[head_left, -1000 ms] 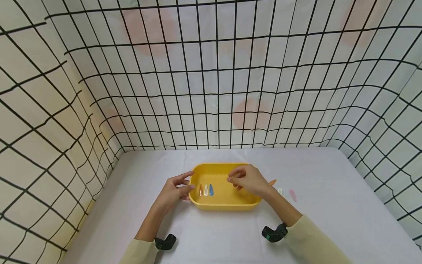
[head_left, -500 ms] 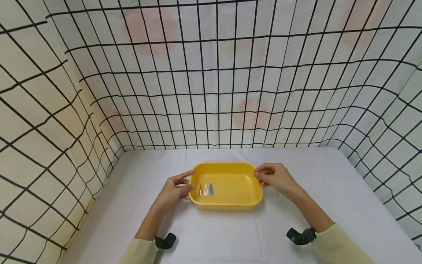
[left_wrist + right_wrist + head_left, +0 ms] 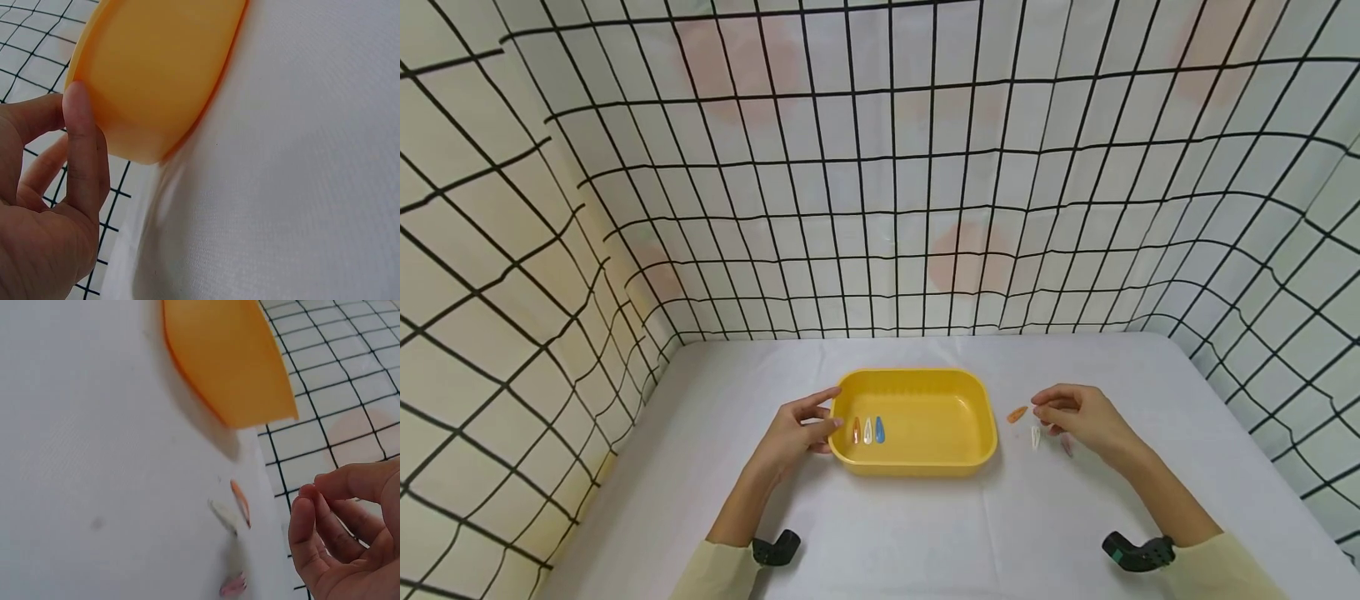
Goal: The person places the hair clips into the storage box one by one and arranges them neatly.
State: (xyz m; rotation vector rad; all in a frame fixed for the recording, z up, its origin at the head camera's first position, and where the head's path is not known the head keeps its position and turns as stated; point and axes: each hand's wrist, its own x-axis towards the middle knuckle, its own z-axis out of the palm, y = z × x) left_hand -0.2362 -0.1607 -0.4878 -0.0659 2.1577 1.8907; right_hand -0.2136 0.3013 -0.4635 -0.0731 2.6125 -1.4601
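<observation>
Head view: right hand (image 3: 1084, 419) loosely curled, nothing seen held; orange hair clip (image 3: 1017, 415) just left on table (image 3: 925, 533), long axis slanting toward fingertips. Left hand (image 3: 800, 433), farther off, pinches yellow tray (image 3: 917, 469).

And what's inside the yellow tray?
Inside the yellow tray lie an orange clip, a white clip and a blue clip, side by side near the left hand. The spots right under them are covered, so I can't see those.
</observation>
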